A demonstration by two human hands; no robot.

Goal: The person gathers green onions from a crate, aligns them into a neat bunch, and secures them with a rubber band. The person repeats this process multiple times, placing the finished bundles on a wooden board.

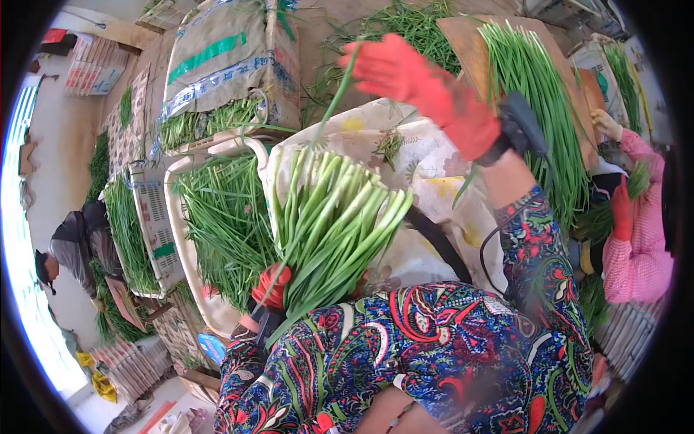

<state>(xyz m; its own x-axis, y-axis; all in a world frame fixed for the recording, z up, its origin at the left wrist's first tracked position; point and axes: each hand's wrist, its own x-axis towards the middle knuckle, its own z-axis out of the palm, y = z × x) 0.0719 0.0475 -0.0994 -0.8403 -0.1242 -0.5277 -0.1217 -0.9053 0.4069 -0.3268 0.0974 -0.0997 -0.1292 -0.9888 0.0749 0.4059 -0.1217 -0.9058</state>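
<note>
My left hand [272,286], in a red glove, is closed around a thick bunch of garlic chives [339,209]. Their pale cut ends point up and away from me. My right hand [423,89], also red-gloved and blurred by motion, is raised beyond the bunch with its fingers stretched out. One long green stalk [339,95] runs from near the bunch up past those fingertips; whether it touches them I cannot tell. Below both hands, a pale flower-patterned cloth [401,130] covers my lap. Beside the bunch stands a white plastic crate [176,211] full of loose chives [227,217].
A cloth-covered crate [217,65] stands at upper left. A wooden board [461,43] bears long chives [531,92] at upper right, near loose greens [412,27] on the floor. One person in pink [634,249] works at right, another in dark clothing [81,238] at left.
</note>
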